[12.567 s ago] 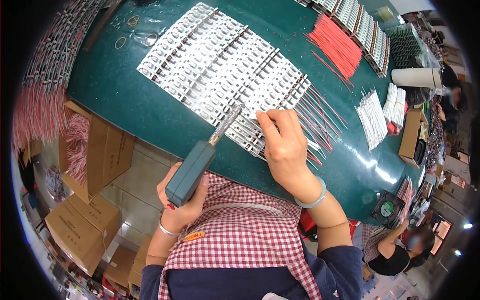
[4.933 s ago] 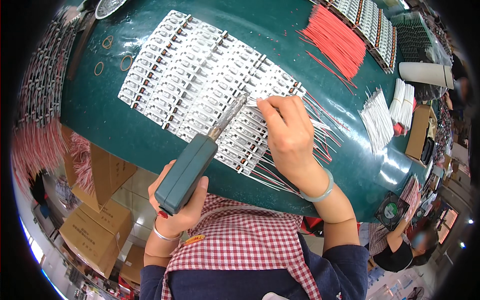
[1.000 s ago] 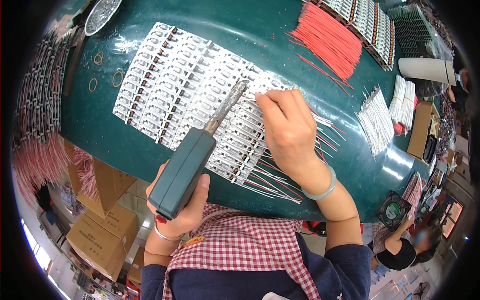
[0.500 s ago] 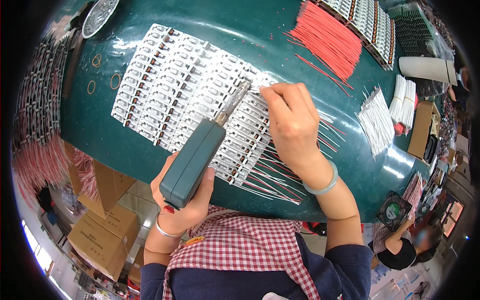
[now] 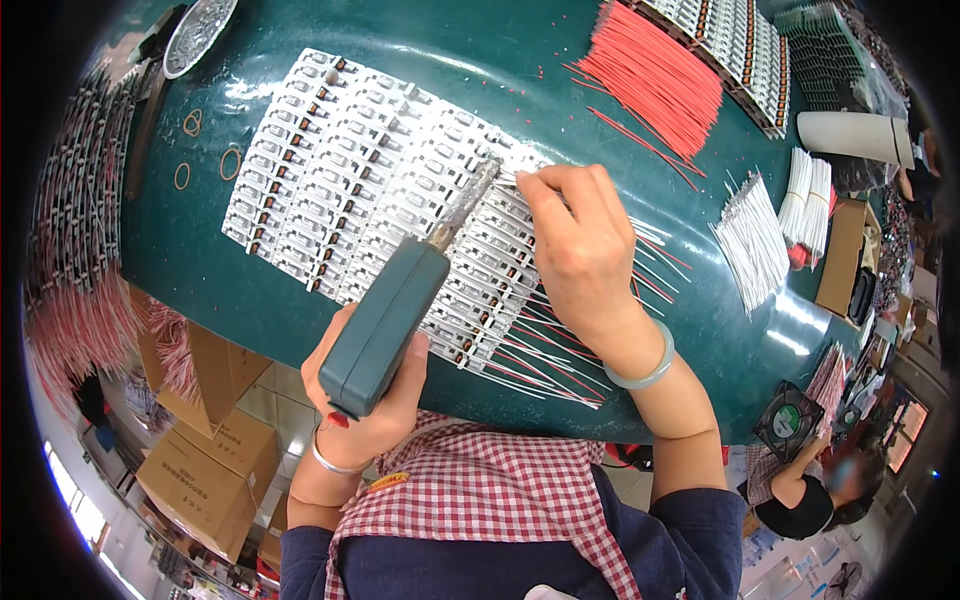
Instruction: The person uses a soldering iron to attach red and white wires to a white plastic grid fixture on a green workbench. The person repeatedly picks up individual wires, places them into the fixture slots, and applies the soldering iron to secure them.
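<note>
My left hand [image 5: 375, 420] is wrapped round the dark green handle of a soldering gun [image 5: 388, 325]. Its metal shaft points up and right, and the tip lies over the upper end of the white circuit boards [image 5: 385, 180]. Beside that tip, the thumb and forefinger of my right hand [image 5: 580, 235] pinch a thin wire, mostly hidden by the fingers. Red and white wires [image 5: 550, 365] run out rightward from the boards' right-hand column, some passing under my right hand. The boards lie side by side in a slanted sheet on the green table [image 5: 190, 255].
Loose red wires [image 5: 655, 75] lie at the far right, with white wires [image 5: 750, 240] nearer and bundled white ones [image 5: 805, 205] beyond. More boards [image 5: 735, 50] stand behind. Rubber bands [image 5: 231, 163] and a shallow dish [image 5: 200, 38] are on the left. A small fan [image 5: 788, 420] stands by the right edge.
My right hand has shifted very slightly to the left, its fingers still pinched. The soldering gun and my left hand hold almost the same place.
</note>
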The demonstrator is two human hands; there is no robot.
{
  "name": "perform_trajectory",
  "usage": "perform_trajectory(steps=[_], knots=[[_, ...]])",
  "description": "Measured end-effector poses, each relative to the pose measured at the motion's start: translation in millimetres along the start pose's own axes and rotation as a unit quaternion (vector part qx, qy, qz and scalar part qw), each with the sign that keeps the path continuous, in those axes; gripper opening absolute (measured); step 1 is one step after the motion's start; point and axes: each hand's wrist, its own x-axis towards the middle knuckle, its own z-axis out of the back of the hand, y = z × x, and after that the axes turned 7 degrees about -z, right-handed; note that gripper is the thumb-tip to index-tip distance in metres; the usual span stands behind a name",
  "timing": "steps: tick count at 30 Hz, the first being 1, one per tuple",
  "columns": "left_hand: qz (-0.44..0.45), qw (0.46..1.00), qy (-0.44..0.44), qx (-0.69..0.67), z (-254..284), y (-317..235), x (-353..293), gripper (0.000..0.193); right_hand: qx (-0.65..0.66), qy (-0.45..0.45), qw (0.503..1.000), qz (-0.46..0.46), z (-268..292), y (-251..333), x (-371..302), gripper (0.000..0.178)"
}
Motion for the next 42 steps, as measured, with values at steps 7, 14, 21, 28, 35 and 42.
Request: perform_trajectory(steps=[7,14,21,28,35,42], knots=[[0.028,0.998,-0.036,-0.035,2,0,-5,0.03,-0.009,-0.003,1.0,0.014,-1,-2,0,0.029],[0.013,0.998,-0.038,-0.037,-1,2,-4,0.026,0.024,-0.023,0.999,0.013,2,-2,-2,0.028],[0.021,0.998,-0.038,-0.039,-4,0,4,0.024,0.002,-0.036,0.999,0.022,-3,-13,2,0.028],[-0.012,0.998,-0.031,-0.044,-5,-1,16,0.022,0.006,-0.026,1.0,-0.002,-4,-10,5,0.028],[0.012,0.998,-0.023,-0.06,-9,-4,19,0.02,0.002,-0.02,1.0,-0.017,-3,-9,6,0.029],[0.005,0.999,-0.012,-0.052,-10,-3,20,0.02,-0.003,-0.014,1.0,-0.017,-1,-9,7,0.03]])
